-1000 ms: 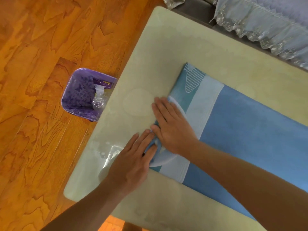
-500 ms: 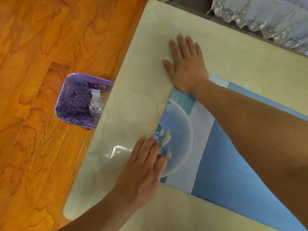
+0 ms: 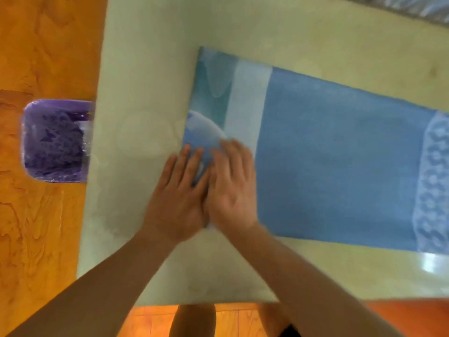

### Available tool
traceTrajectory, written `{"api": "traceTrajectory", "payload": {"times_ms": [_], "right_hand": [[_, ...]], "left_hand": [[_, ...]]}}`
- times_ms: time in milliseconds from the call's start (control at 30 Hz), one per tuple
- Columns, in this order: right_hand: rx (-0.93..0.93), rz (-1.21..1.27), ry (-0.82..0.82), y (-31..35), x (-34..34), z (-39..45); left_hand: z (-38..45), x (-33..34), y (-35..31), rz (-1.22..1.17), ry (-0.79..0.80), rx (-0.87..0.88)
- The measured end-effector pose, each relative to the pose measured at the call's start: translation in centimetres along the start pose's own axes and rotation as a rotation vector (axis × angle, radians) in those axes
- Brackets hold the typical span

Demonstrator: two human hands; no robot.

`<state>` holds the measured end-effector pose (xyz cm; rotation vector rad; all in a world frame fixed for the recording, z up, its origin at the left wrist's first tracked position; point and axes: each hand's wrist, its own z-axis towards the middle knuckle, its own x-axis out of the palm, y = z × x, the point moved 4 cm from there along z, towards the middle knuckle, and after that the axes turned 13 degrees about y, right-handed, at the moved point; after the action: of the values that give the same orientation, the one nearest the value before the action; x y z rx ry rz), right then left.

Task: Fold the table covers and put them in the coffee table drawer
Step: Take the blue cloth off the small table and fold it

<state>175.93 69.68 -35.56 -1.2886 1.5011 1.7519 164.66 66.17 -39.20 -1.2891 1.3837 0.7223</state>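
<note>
A blue table cover point(image 3: 335, 156), folded into a long strip, lies flat on the pale coffee table point(image 3: 150, 76). Its left end has teal and white bands and a pale round print; lace shows at its right end. My left hand point(image 3: 177, 198) lies flat with straight fingers on the cover's near-left corner and the table edge of it. My right hand point(image 3: 230, 188) lies flat beside it, touching it, pressing the cover. The frame is blurred by motion. No drawer is in view.
A purple waste bin point(image 3: 56, 142) with a plastic liner stands on the orange wooden floor point(image 3: 43, 57) against the table's left side. A lace-covered sofa edge point(image 3: 413, 3) runs along the far right. My legs show below the table's near edge.
My right hand has swept back from the cover's far-left corner to lie beside my left hand at the near-left corner. The view has shifted and turned.
</note>
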Motion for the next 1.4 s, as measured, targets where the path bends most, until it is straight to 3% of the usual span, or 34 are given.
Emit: {"api": "traceTrajectory", "payload": {"times_ms": [167, 333, 433, 533, 667, 733, 833, 967, 1167, 1267, 1400], "right_hand": [[0.076, -0.158, 0.093, -4.0, 0.8, -3.3], [0.316, -0.339, -0.042, -21.4, -9.0, -9.9], [0.469, -0.31, -0.072, -26.3, -12.1, -11.7], [0.414, -0.319, -0.07, -26.5, -11.6, -11.4], [0.41, -0.302, -0.083, -27.5, -11.6, -11.8], [0.436, -0.299, -0.091, -27.3, -11.7, -11.7], [0.389, -0.229, -0.097, -24.7, -11.0, -12.3], [0.275, -0.138, 0.073, -19.8, -8.1, -13.9], [0.131, -0.178, 0.206, -19.0, -6.6, -11.9], [0.234, -0.173, 0.182, -25.2, -8.8, -14.6], [0.544, -0.286, 0.153, -41.5, -16.7, -22.3]], "left_hand": [[0.1, -0.3, -0.2, 0.042, 0.027, -0.011], [0.1, -0.6, -0.5, 0.035, 0.028, -0.009], [0.1, -0.6, -1.0, 0.088, 0.067, -0.035], [0.8, -2.1, -4.0, 0.097, 0.058, -0.139], [3.2, -0.9, -16.0, 0.018, 0.104, 0.179], [3.9, 1.2, -19.0, 0.078, 0.178, 0.215], [4.5, 2.9, -18.7, 0.14, 0.188, 0.157], [4.1, 3.1, -18.9, 0.184, 0.146, 0.165], [4.3, 3.1, -19.2, 0.228, 0.092, 0.161], [4.2, 2.9, -19.4, 0.222, 0.084, 0.177], [3.9, 2.9, -19.5, 0.22, 0.069, 0.18]]}}
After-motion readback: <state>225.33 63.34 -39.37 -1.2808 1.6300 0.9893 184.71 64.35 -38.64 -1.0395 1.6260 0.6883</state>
